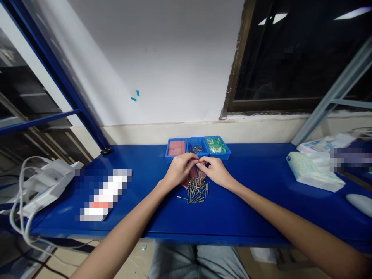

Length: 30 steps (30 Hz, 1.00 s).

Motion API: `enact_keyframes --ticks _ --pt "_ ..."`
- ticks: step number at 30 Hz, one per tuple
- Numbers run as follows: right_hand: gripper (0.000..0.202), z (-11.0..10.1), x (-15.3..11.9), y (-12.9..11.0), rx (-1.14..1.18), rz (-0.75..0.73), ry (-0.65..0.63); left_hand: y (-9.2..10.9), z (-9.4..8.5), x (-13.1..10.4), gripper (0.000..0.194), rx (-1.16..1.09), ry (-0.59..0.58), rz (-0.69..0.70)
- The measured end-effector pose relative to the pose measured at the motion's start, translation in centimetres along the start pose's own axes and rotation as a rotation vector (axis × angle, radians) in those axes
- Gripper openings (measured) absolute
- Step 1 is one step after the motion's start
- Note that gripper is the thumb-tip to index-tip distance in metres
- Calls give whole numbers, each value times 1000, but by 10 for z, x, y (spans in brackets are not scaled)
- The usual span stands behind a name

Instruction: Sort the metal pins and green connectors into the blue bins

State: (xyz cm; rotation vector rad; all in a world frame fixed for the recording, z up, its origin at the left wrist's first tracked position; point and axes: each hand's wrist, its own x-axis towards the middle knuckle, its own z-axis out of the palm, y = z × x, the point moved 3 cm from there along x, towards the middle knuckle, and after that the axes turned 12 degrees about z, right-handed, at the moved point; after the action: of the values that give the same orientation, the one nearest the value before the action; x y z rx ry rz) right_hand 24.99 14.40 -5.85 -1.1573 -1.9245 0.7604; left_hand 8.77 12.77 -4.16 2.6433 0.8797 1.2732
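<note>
My left hand [180,169] and my right hand [215,170] meet above the table, fingertips pinched close together. What lies between the fingers is too small to make out. Just beneath them is a pink plastic sheet or bag [202,171], partly covered by my hands. A pile of metal pop rivets [196,190] spreads over its near part and onto the blue tabletop. Behind my hands stand three joined blue bins: the left bin [167,159] has flat pink bags [176,148], the middle one has loose rivets [196,149], the right one has green bags [215,144].
On the blue table [255,170], a white power strip [52,188] with cables lies far left, near a blurred white-and-red item [106,193]. A tissue pack [314,170] and a white rounded object [360,204] lie at right. A wall [162,77] rises behind the bins.
</note>
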Motion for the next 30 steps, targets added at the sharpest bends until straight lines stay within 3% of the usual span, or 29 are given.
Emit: enact_keyframes --ticks 4,12,21,27,30 --pt "17 2 -1 -2 7 23 -19 -1 1 -1 18 -58 -8 -28" --pt "17 2 -1 0 24 24 53 1 0 -2 25 81 -170 83" --pt "20 5 -10 -11 -211 -116 87 -1 1 -4 19 206 -230 80" --pt "26 0 -6 -9 -169 -101 123 -2 -2 -2 20 156 -179 51" --pt "15 -1 -5 -7 -98 -67 119 1 -6 1 18 87 -101 48"
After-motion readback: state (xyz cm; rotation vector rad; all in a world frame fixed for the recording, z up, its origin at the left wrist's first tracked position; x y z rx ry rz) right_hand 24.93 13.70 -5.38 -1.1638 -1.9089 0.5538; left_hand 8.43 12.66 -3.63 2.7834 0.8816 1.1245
